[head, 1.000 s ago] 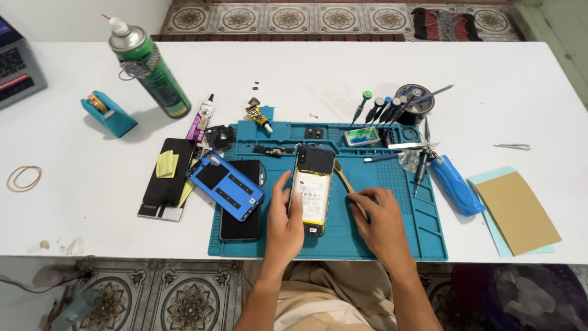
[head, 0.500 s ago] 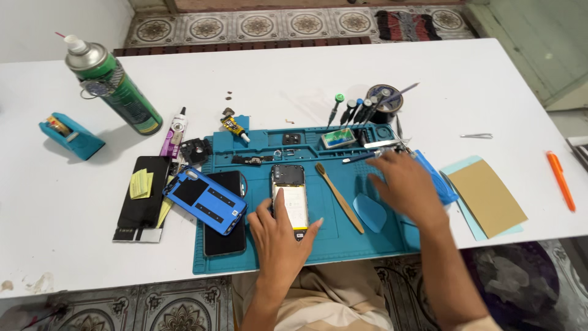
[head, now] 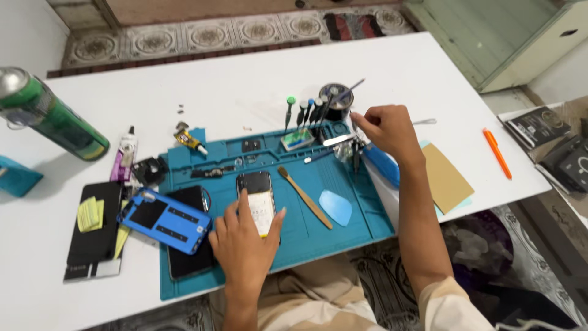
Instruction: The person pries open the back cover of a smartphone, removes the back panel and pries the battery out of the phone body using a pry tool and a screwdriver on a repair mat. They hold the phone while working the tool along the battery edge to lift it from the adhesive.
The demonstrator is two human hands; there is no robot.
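An opened phone (head: pixel 256 191) with its back off lies upright in the middle of the blue work mat (head: pixel 361 214). My left hand (head: pixel 245 242) rests over the phone's lower half, index finger and thumb on either side of it. My right hand (head: pixel 389 130) is stretched to the mat's upper right corner, fingers curled together over a dark screwdriver (head: pixel 355 158) and a metal tool (head: pixel 339 140). Whether it has hold of either one is not clear. A wooden spudger (head: pixel 304 196) and a light blue pick (head: pixel 335 207) lie loose on the mat between my hands.
A blue back cover (head: pixel 165 220) lies on a black phone at the mat's left. Standing screwdrivers (head: pixel 306 111), a blue-handled tool (head: pixel 381 164), a tan sheet (head: pixel 446 176) and an orange pen (head: pixel 496 152) are to the right. A green spray can (head: pixel 52 122) and a glue tube (head: pixel 125 153) are far left.
My right hand left the wooden spudger on the mat and moved up and right to the tools at the mat's corner. My left hand stayed on the phone. The view shifted right.
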